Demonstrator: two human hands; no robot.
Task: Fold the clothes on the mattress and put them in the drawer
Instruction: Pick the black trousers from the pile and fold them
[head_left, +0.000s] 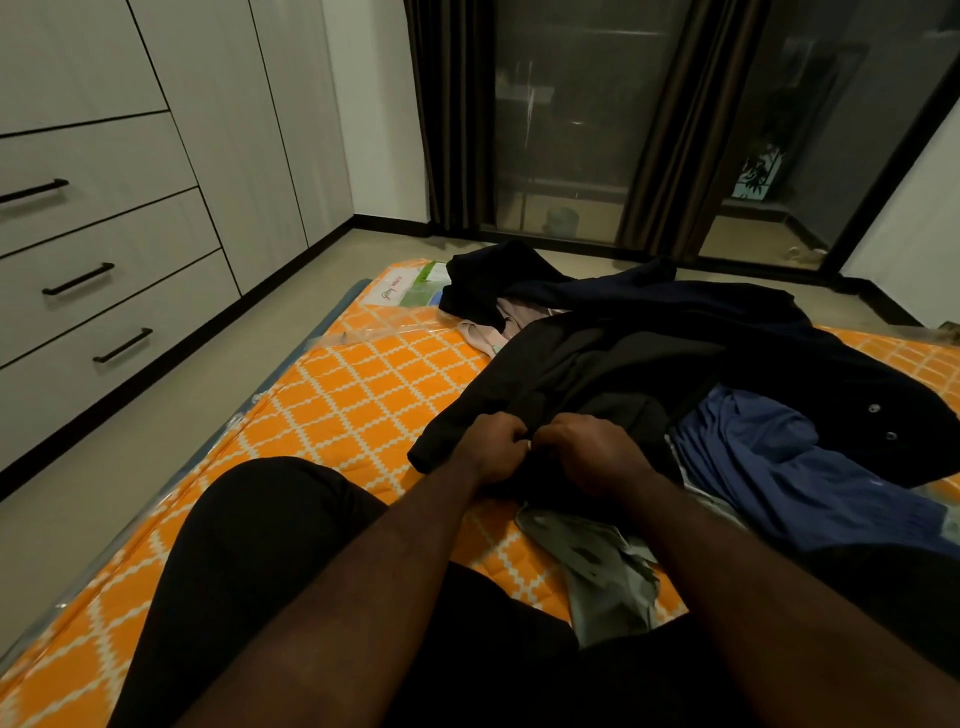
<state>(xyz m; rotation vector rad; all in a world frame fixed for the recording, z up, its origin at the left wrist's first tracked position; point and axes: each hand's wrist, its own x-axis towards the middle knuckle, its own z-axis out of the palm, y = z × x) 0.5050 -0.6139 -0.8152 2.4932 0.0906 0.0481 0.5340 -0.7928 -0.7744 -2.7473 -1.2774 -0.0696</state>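
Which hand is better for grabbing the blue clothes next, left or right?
Probably the right hand: the blue garment lies just on its side, while the left hand sits farther away. Both grip the black garment.

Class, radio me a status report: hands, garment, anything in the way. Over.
Left hand, right hand both grip black garment. Unfolded, on mattress. Drawers shut; blue garment alongside.

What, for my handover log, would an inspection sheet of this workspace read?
Surface: orange patterned mattress, plastic-wrapped, on the floor.
Job's things: black garment, blue garment and grey garment heaped on it, unfolded; drawers shut.
Clutter: printed label at the far corner.
Grippers: left hand and right hand both grip the black garment.
Cables: nothing seen.
Surroundings: dark curtains, glass doors.
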